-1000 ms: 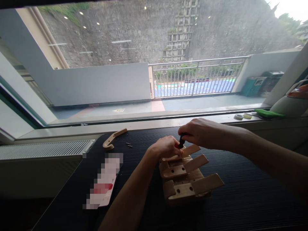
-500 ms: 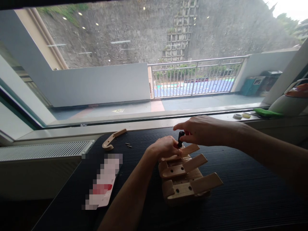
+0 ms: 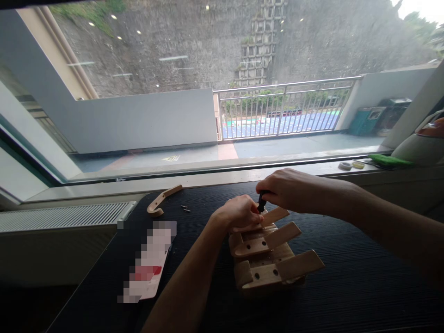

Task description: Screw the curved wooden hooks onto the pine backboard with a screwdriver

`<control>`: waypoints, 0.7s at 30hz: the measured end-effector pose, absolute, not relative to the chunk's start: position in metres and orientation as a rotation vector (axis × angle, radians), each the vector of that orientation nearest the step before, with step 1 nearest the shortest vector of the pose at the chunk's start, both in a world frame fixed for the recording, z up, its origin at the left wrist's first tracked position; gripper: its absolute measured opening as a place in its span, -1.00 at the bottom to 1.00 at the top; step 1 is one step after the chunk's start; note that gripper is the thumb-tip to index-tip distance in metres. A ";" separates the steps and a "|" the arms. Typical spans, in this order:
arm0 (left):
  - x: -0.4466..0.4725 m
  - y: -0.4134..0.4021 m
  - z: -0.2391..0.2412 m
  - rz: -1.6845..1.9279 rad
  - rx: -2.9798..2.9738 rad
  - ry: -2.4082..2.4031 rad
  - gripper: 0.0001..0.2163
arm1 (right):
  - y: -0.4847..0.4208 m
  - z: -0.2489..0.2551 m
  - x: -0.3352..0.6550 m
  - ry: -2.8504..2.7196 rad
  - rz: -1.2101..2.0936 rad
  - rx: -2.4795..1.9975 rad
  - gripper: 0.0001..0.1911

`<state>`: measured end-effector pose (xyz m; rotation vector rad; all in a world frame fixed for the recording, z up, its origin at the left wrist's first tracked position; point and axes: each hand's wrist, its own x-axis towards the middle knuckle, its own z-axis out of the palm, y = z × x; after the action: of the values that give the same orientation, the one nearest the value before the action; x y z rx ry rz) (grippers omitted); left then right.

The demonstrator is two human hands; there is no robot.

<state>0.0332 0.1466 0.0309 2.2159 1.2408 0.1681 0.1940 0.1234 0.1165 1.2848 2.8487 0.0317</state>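
Observation:
My right hand [image 3: 279, 187] has its fingers wrapped round the handle of a black screwdriver [image 3: 263, 200], which points down at the farthest wooden hook [image 3: 276, 215] on a wooden board [image 3: 282, 252]. Close by the screwdriver's lower end, my left hand [image 3: 241, 210] lies over that hook with its fingers pinched together. Whatever they grip, perhaps a small screw, is hidden. Nearer to me on the board are a middle wooden hook [image 3: 270, 243] and a front wooden hook [image 3: 282, 270], each showing two dark holes.
On the black table [image 3: 347, 259], a loose wooden hook [image 3: 161, 201] and several small screws [image 3: 185, 209] lie to the left. A blurred pink-white flat object [image 3: 152, 268] sits left of my forearm. Tape rolls [image 3: 345, 165] and a green cloth [image 3: 390, 160] rest on the windowsill.
My right hand's fingers have curled round the screwdriver handle, where the index finger stuck out before. The screwdriver now leans a little more to the right. My left hand has hardly moved.

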 end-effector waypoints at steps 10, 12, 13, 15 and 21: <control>0.034 0.146 0.030 0.137 2.264 1.271 -0.75 | 0.120 0.117 0.189 2.808 0.134 1.313 -0.71; 0.034 0.147 0.029 0.155 2.280 1.260 -0.76 | 0.119 0.119 0.189 2.808 0.106 1.310 -0.74; 0.034 0.147 0.028 0.166 2.283 1.249 -0.76 | 0.118 0.120 0.190 2.815 0.080 1.303 -0.77; 0.034 0.148 0.027 0.181 2.291 1.231 -0.75 | 0.117 0.122 0.192 2.837 0.038 1.280 -0.81; 0.033 0.149 0.026 0.173 2.357 1.192 -0.77 | 0.115 0.119 0.188 2.871 0.060 1.279 -0.79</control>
<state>0.0328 0.1489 0.0256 2.3570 1.1921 0.1732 0.1876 0.1154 0.1192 1.2792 2.8707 0.0605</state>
